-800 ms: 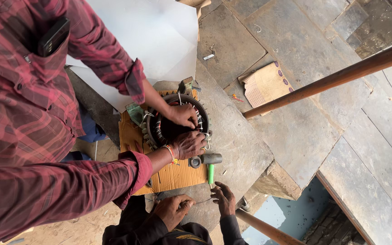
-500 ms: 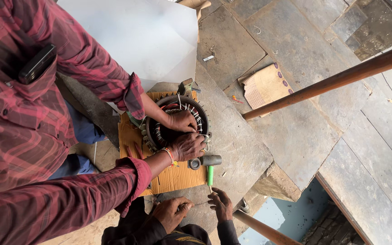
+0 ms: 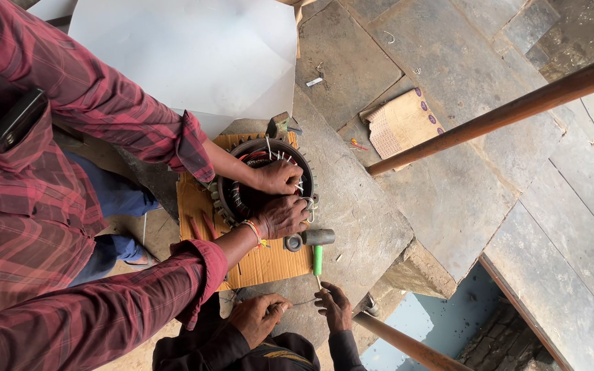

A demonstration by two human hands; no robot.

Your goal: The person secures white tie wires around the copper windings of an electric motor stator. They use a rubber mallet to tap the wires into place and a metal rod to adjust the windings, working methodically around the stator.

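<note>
Both hands, the left hand [image 3: 280,176] and right hand [image 3: 283,216], rest on the ringed motor stator [image 3: 264,180], fingers curled over its rim.

**Finned motor stator on cardboard**

A round motor stator [image 3: 264,180], dark and ringed with pale cooling fins, is laid flat with its open bore facing up on a sheet of orange-brown cardboard [image 3: 269,262] spread over a stone slab. Coloured wires are seen inside the bore, and thin pale strips are stood up along its inner edge at the far side.
</note>
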